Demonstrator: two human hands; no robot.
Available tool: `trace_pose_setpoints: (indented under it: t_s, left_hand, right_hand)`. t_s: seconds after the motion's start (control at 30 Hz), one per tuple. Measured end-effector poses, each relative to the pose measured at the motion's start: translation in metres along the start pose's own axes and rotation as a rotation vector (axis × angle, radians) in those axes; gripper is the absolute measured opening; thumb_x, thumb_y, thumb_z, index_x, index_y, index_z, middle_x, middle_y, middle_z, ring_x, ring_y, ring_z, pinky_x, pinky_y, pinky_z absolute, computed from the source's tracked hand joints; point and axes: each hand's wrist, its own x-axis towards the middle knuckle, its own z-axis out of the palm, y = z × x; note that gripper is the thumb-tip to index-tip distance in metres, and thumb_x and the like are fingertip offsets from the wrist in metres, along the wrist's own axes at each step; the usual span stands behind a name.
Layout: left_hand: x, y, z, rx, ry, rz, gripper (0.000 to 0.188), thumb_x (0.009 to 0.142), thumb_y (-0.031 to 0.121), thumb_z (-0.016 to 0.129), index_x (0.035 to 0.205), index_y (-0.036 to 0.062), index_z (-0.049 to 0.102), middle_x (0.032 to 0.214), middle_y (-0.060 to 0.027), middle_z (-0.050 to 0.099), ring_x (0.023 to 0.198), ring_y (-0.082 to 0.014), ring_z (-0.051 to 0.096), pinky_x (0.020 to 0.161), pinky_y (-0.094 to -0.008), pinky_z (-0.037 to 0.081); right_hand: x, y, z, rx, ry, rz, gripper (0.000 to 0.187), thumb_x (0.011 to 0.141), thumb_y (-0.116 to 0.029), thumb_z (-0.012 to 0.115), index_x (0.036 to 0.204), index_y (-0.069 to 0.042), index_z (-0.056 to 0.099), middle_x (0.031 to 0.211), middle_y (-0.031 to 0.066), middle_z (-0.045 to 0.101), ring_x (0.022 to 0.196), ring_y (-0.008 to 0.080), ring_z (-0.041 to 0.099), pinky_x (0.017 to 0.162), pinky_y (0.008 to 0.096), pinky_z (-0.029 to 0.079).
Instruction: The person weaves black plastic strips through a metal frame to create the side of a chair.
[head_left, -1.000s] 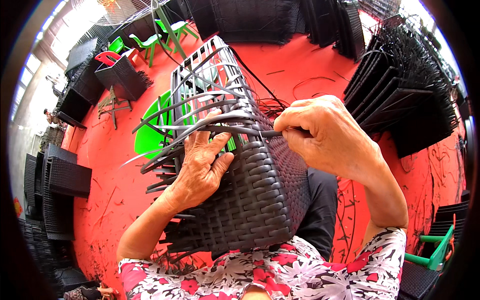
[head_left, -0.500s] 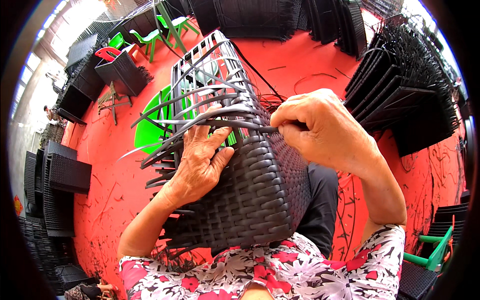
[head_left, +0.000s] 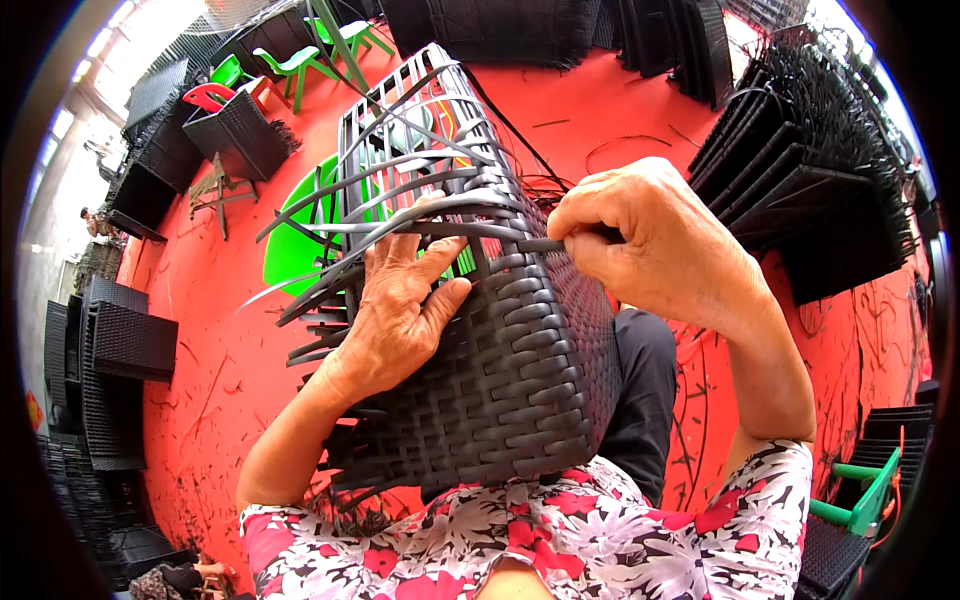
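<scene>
A half-woven black wicker piece rests against my lap, its lower part tightly woven and its far part a bare frame of metal bars. My right hand is closed in a pinch on the end of a flat black plastic strip that comes out over the corner edge. My left hand lies on the near face, thumb and index finger apart; the tips of its other fingers go partly under loose strips. Many loose strip ends stick out to the left of the frame.
Beyond the frame's left side shows a bright green round seat. Stacks of black woven panels stand at right and left. Green chairs are at the back; strip scraps lie on the red floor. A green-framed item stands at lower right.
My right hand has shifted slightly right, and a longer bit of strip shows between it and the woven edge. My left hand stays in about the same place.
</scene>
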Motion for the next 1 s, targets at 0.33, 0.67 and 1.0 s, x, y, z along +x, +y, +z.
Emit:
trace_pose_setpoints:
  t_s: [0.33, 0.67, 1.0]
  left_hand:
    - [-0.001, 0.006, -0.003, -0.189, 0.115, -0.018, 0.029, 0.086, 0.012, 0.066, 0.112, 0.0019, 0.063, 0.123, -0.0187, 0.054, 0.116, -0.0354, 0.048, 0.099, -0.0432, 0.035]
    - [0.026, 0.03, -0.017, 0.069, 0.11, 0.275, 0.016, 0.078, -0.002, 0.064, 0.094, -0.0024, 0.066, 0.075, -0.0183, 0.063, 0.067, -0.0331, 0.062, 0.06, -0.0372, 0.048]
    - [0.031, 0.04, -0.009, 0.487, -0.009, 0.117, 0.017, 0.083, 0.014, 0.061, 0.096, 0.0037, 0.067, 0.068, -0.0166, 0.062, 0.064, -0.0337, 0.062, 0.059, -0.0421, 0.048]
  right_hand:
    - [0.01, 0.009, 0.026, 0.045, 0.078, -0.113, 0.01, 0.075, -0.004, 0.064, 0.083, 0.002, 0.063, 0.064, 0.0142, 0.057, 0.059, 0.0298, 0.059, 0.057, 0.0368, 0.046]
    - [-0.003, 0.011, 0.038, 0.196, 0.219, -0.032, 0.012, 0.078, -0.008, 0.063, 0.084, 0.003, 0.063, 0.078, 0.0183, 0.062, 0.077, 0.0351, 0.062, 0.07, 0.0397, 0.048]
    - [-0.017, 0.024, 0.049, 0.631, 0.2, 0.275, 0.012, 0.08, 0.004, 0.063, 0.092, 0.004, 0.067, 0.071, 0.0003, 0.063, 0.063, 0.0057, 0.054, 0.059, 0.0231, 0.047]
